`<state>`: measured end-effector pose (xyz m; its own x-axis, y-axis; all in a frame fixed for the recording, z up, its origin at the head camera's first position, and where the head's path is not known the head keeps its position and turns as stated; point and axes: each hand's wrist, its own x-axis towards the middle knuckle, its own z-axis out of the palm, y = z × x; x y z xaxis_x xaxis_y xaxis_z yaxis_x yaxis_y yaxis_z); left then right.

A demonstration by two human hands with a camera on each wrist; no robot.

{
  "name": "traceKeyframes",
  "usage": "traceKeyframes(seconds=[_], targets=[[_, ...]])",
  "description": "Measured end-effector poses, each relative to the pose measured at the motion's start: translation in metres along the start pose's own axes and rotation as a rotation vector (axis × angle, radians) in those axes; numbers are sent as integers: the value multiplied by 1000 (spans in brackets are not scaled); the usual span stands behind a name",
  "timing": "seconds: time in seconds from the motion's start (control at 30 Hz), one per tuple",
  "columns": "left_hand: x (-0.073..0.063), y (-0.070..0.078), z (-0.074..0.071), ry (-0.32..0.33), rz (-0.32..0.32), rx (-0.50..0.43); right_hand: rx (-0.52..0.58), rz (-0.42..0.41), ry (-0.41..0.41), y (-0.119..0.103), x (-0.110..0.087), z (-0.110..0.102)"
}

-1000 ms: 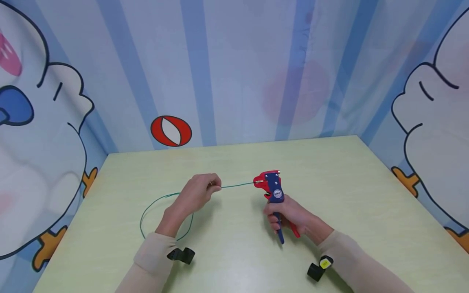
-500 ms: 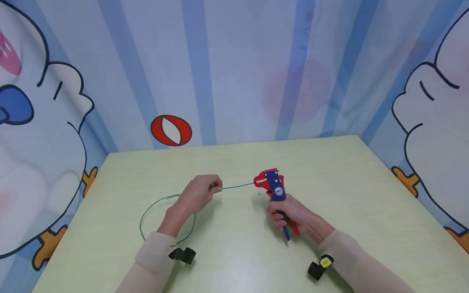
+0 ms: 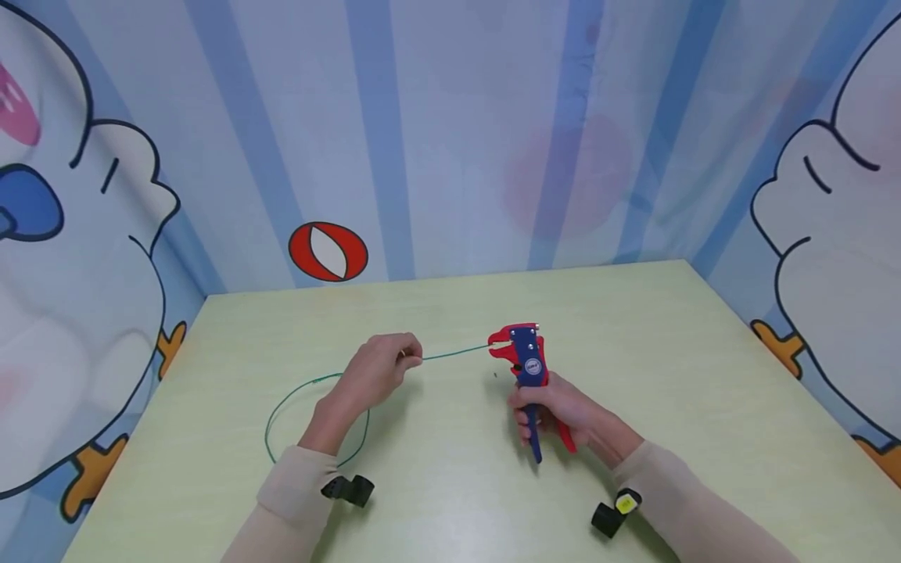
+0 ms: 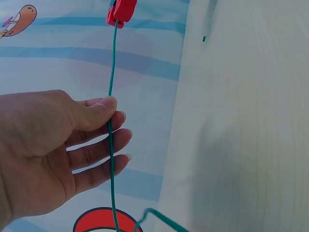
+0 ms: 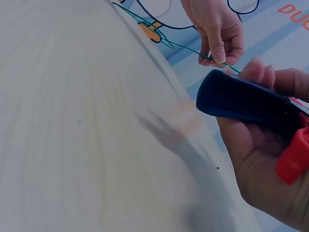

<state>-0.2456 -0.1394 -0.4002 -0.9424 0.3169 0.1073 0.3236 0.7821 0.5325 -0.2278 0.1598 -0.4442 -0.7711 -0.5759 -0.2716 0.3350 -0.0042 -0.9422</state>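
My left hand [image 3: 376,369] pinches a thin green wire [image 3: 456,353] between thumb and fingertips. In the left wrist view the wire [image 4: 113,63] runs straight from that pinch up to the red head of a wire stripper [image 4: 124,10]. My right hand [image 3: 552,407] grips the blue and red handles of the wire stripper [image 3: 529,356], held upright above the table. Its red jaws stand apart, with the wire's end at their mouth. The right wrist view shows the dark blue handle [image 5: 246,99] across the right hand's fingers. The rest of the wire loops under the left wrist.
A tiny green scrap [image 3: 495,374] lies on the pale wooden table [image 3: 450,500] below the stripper. Striped blue cloth [image 3: 450,141] with cartoon figures stands behind the table and at both sides. A black camera [image 3: 348,491] is strapped at each wrist.
The stripper's jaws, closed at the wire a second ago, have parted. A tiny green scrap has appeared on the table beneath. The left hand has hardly moved; the stripper has shifted slightly.
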Motion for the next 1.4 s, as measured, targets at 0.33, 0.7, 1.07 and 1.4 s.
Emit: traceKeyframes(seconds=[0.33,0.7,1.07,1.4], targets=[[-1,0,-1,3,0,7,-11,-4,-1,-7,-7,-6],[1,-4,2,-7,-19,18,-203,-15,116,-17,-9,-21],[3,-8,8,-21,-25,17,-227,36,161,-18,-10,-33],[4,-13,14,-26,-22,46,-301,89,172,-10,-6,-38]])
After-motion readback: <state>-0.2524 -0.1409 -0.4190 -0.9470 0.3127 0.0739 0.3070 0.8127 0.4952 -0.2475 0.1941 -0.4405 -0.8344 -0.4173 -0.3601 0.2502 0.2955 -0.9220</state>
